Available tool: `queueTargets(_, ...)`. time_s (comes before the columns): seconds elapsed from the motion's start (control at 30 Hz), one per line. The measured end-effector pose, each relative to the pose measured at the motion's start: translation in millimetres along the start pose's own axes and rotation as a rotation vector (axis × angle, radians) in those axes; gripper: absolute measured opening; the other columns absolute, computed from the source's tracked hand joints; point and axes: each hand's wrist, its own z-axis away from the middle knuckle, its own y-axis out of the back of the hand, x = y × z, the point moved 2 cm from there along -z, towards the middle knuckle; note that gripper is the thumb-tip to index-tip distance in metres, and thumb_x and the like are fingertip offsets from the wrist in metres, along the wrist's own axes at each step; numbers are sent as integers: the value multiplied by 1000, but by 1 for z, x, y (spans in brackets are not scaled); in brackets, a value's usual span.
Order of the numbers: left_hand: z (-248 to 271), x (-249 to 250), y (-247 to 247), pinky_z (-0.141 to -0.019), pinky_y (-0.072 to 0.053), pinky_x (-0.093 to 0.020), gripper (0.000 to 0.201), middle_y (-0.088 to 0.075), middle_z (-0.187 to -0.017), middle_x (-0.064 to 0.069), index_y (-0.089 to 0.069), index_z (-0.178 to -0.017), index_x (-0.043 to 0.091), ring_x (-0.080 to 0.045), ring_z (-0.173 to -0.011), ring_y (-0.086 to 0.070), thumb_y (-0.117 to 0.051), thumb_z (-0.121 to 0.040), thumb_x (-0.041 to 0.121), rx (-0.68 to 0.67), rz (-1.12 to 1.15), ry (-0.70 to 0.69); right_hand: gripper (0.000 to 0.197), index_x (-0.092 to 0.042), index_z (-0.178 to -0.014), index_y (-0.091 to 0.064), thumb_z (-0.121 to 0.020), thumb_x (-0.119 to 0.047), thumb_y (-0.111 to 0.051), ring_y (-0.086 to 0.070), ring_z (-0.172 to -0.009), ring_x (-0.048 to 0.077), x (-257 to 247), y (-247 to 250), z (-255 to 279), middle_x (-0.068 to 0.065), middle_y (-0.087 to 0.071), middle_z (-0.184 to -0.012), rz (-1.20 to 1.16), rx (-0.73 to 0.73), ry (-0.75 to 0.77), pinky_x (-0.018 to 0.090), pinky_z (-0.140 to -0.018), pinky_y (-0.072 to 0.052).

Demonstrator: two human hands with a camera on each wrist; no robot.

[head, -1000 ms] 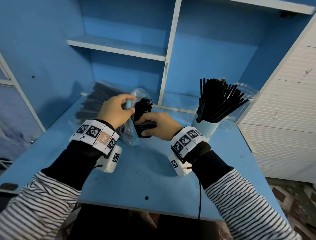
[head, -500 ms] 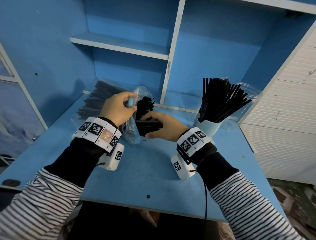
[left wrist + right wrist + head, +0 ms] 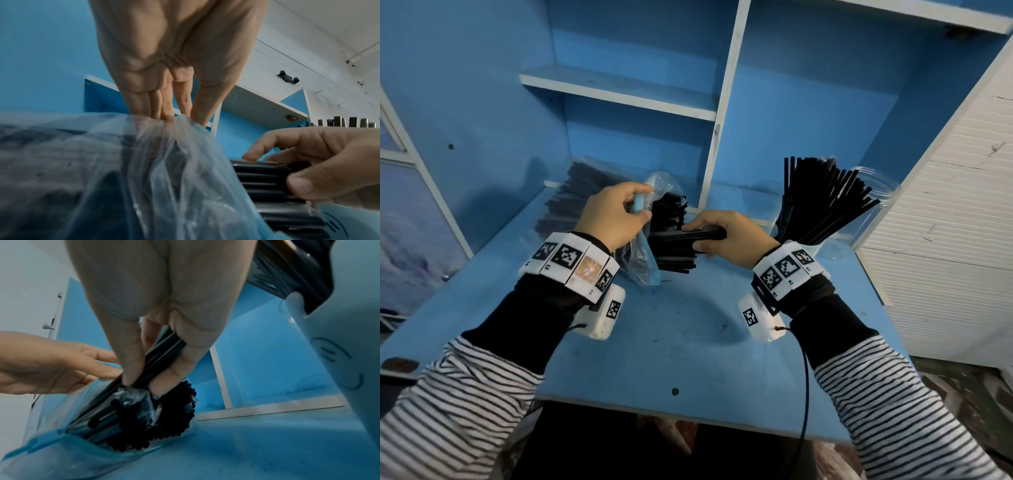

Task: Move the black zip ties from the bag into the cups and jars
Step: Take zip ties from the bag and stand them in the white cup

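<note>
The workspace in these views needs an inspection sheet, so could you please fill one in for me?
Surface: blue desk, scuffed, with dark specks.
Job's things: plastic bag of black zip ties; bundle partly drawn out; pale cup full of ties; clear jar behind it.
Clutter: second bag of ties at the back left.
Grippers: left hand pinches the bag's mouth; right hand grips the bundle.
Cables: black lead hangs from the right wrist unit.
Surroundings: blue shelves; white panelled wall.
</note>
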Motion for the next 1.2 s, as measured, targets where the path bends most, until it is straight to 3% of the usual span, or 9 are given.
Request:
queueTargets(0.13, 0, 0, -1, -104, -41, -28, 41, -62, -129, -1, -62, -126, 24, -16, -118, -57, -68, -86, 16, 6, -2, 0, 38, -26, -118, -60, -83, -18, -73, -60, -94, 15, -2, -5, 5, 2, -64, -104, 17, -91, -35, 13, -79, -45)
queueTargets(0.23, 1, 0, -1, -103, -40, -28, 41, -61, -130, -1, -62, -126, 25, -15, -119, -57, -68, -86, 16, 2, -15, 3, 40, -27, -120, -60, -84, -18, -73, -57, -96, 12, -1, -13, 6, -3, -59, -106, 41, -131, -52, 1, -72, -38)
queueTargets(0.4, 1, -2, 0, -103, -42, -30, 41, -61, -129, -1, -61, -126, 26, -15, -118, -57, -68, -86, 17, 2, -7, 2, 33, -22, -113, -67, -82, -11, -74, -62, -97, 12, 0, -8, 4, -3, -66, -104, -13, -85, -21, 18, -88, -47)
queueTargets(0.53, 1, -4, 1, -100, -41, -25, 41, -62, -128, 1, -61, -125, 25, -15, -117, -58, -68, -86, 16, 16, -17, -12, 28, -14, -109, -69, -83, -5, -72, -58, -75, -12, 4, 13, 13, -11, -66, -92, -71, -46, -22, 5, -77, -44)
queueTargets(0.67, 1, -4, -1, -95, -41, -23, 41, -63, -123, 0, -62, -123, 25, -17, -111, -60, -70, -84, 15, 57, -65, -33, 27, -7, -110, -66, -85, 1, -68, -62, -67, -4, 14, 26, 25, 3, -67, -94, -196, -49, -64, 13, -72, -51)
queueTargets(0.8, 3, 6, -6, -99, -40, -28, 39, -60, -122, -7, -63, -120, 21, -22, -112, -56, -69, -83, 10, 96, -133, -102, 33, -17, -109, -67, -81, -2, -74, -64, -86, 12, 16, 24, 34, 15, -68, -104, -272, -46, -68, 24, -84, -54)
queueTargets(0.93, 13, 29, -13, -105, -35, -24, 34, -60, -122, -5, -67, -114, 16, -19, -117, -54, -65, -83, 4, 181, -114, -248, 34, -23, -111, -68, -80, -14, -78, -67, -93, 13, 12, 15, 35, 0, -70, -104, -290, -34, -69, 20, -92, -50)
queueTargets(1.07, 25, 47, -36, -102, -42, -19, 34, -66, -115, 8, -67, -113, 22, -5, -110, -60, -68, -83, 9, -154, 94, -333, 26, -15, -111, -70, -86, -7, -69, -68, -79, 11, 9, 2, 32, 3, -72, -96, -402, 53, -63, 19, -80, -55)
queueTargets(1.2, 26, 50, -53, -96, -42, -17, 54, -63, -120, 6, -60, -125, 23, -5, -109, -58, -76, -74, 12, -375, -24, -349, 33, -8, -120, -65, -88, 1, -65, -68, -87, 8, 9, 3, 37, 8, -71, -107, -444, 72, -28, 17, -81, -54)
